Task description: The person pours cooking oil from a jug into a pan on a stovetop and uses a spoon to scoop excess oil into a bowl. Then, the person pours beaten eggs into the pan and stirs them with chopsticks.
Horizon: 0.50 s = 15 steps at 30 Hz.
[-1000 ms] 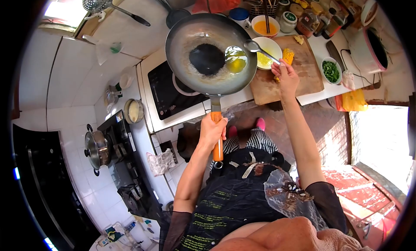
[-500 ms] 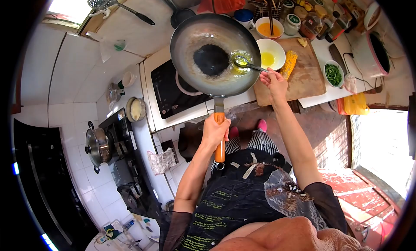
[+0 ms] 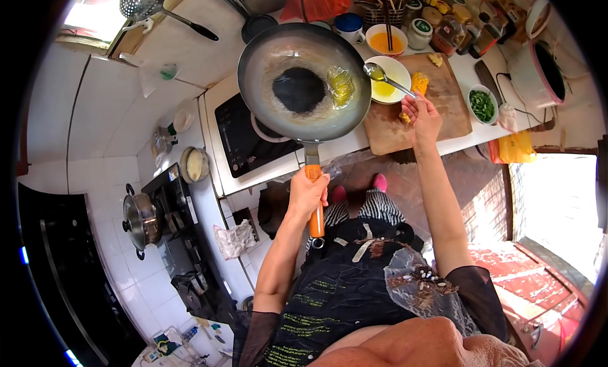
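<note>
My left hand (image 3: 306, 193) is closed round the orange handle of a wok (image 3: 259, 107), which is raised and tipped toward the right over the black induction cooker (image 3: 237, 148). A pool of yellow oil (image 3: 341, 88) lies on the right side of its inner wall. With closed fingers, my right hand (image 3: 425, 118) grips the handle end of a metal spoon (image 3: 375, 71). The spoon's bowl is above a white bowl (image 3: 387, 98) holding some yellow liquid. Under my right hand, a corn cob (image 3: 419, 83) rests on the wooden cutting board (image 3: 449, 107), partly hidden.
Behind the white bowl stands a bowl of beaten egg (image 3: 380, 42) with chopsticks in it. A bowl of chopped greens (image 3: 482, 106) sits right of the board. Jars and bottles (image 3: 446, 34) line the back. A lidded pot (image 3: 140, 218) is at far left.
The spoon has moved right, out of the wok to above the white bowl, with my right hand. The oil pool stays in the wok, which has shifted slightly left in view.
</note>
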Each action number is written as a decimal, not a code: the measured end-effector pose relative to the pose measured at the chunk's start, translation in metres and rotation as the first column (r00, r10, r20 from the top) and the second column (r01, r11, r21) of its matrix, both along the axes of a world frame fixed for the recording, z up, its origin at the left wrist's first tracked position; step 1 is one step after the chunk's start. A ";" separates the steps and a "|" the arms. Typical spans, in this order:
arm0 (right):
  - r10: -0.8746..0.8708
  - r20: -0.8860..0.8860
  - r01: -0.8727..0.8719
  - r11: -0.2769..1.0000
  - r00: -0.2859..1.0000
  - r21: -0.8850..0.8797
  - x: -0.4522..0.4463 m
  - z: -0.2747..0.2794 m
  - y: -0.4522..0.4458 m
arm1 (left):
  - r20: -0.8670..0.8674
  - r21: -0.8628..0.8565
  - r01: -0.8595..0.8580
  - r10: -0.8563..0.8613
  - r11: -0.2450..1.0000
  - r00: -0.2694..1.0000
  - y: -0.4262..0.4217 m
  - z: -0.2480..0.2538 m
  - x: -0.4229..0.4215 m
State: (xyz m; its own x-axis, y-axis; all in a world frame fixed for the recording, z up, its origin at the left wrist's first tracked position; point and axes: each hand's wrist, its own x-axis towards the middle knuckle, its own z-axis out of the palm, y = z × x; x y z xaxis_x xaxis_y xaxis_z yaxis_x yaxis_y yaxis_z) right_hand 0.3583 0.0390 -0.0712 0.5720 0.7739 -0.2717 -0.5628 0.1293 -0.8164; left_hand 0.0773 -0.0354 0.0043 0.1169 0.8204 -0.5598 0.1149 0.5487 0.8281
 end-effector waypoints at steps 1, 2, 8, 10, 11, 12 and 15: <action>-0.017 0.032 0.017 1.000 0.999 -0.009 0.004 -0.003 0.000 | -0.013 -0.004 -0.007 0.007 1.000 1.000 0.000 0.001 0.000; -0.018 0.032 0.018 1.000 0.999 -0.008 0.008 -0.008 0.001 | -0.025 -0.008 -0.014 0.014 1.000 1.000 0.000 0.001 0.000; -0.004 0.554 0.036 0.998 0.833 -0.047 0.013 -0.015 -0.006 | -0.002 -0.005 -0.020 0.020 1.000 1.000 -0.002 0.001 -0.001; -0.051 0.817 0.091 0.996 0.574 -0.001 0.008 0.009 -0.013 | -0.001 -0.002 -0.015 0.015 1.000 1.000 -0.002 0.000 -0.002; -0.050 0.817 0.089 0.996 0.574 -0.001 0.007 0.012 -0.014 | 0.002 0.005 -0.007 0.007 1.000 1.000 -0.002 0.000 -0.002; -0.063 0.881 0.100 0.995 0.470 0.017 0.007 0.014 -0.015 | 0.002 0.005 -0.009 0.009 1.000 1.000 -0.002 0.000 -0.002; -0.099 0.729 0.098 0.994 0.678 0.044 0.005 0.005 -0.008 | 0.006 -0.001 -0.005 0.005 1.000 1.000 -0.002 0.000 -0.001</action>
